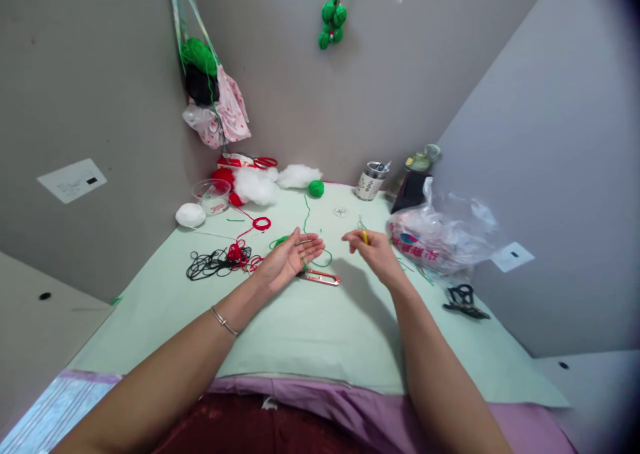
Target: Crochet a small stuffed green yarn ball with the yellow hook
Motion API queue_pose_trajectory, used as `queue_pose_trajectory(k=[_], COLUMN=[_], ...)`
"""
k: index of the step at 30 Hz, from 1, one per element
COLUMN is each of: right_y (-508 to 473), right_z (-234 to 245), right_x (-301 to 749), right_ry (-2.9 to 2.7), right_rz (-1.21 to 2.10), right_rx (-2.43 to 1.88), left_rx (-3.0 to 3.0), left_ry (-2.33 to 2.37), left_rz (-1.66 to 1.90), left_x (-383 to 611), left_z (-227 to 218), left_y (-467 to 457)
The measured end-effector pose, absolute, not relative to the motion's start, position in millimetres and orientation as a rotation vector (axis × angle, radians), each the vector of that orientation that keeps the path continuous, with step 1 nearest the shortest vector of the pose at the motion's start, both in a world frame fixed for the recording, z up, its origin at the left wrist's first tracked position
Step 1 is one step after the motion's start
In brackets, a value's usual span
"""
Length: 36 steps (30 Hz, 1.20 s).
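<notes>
My left hand is palm up above the table, its fingers stretched out. Green yarn loops out beside its fingers, and a strand shows near the palm; whether it is wound around a finger I cannot tell. Below that hand lies a pair of orange thread snips. To the right, my right hand is closed around a crochet hook with a yellow handle and a thin metal shaft pointing up and away. A gap separates the two hands.
Tangled black cord and a red yarn ring lie left. Behind are white stuffing, a green ball and a pen tin. A plastic bag and black claw clip are right. Walls enclose the table.
</notes>
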State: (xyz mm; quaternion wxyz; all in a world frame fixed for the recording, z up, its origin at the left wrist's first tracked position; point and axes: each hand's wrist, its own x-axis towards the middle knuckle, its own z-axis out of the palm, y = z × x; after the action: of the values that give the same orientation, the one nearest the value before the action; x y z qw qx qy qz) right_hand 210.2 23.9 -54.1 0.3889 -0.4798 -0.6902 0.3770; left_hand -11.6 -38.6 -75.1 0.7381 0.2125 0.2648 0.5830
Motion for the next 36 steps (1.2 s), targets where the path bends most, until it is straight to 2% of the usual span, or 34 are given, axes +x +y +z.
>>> queue_pose_trajectory(k=[6, 28, 36], right_y=[-12, -18, 0], right_z=[-64, -73, -55], right_x=[163, 149, 173], right_ry=[-1.934, -1.675, -1.25], right_rz=[1.284, 1.617, 1.62], right_rx=[-1.066, -0.966, -0.861], left_rx=[0.43, 0.5, 0.764], left_ry=[0.536, 0.544, 0.741], left_rz=[1.394, 1.435, 1.492], left_x=[-7, -3, -22], left_z=[-73, -69, -66], left_y=[-41, -45, -41])
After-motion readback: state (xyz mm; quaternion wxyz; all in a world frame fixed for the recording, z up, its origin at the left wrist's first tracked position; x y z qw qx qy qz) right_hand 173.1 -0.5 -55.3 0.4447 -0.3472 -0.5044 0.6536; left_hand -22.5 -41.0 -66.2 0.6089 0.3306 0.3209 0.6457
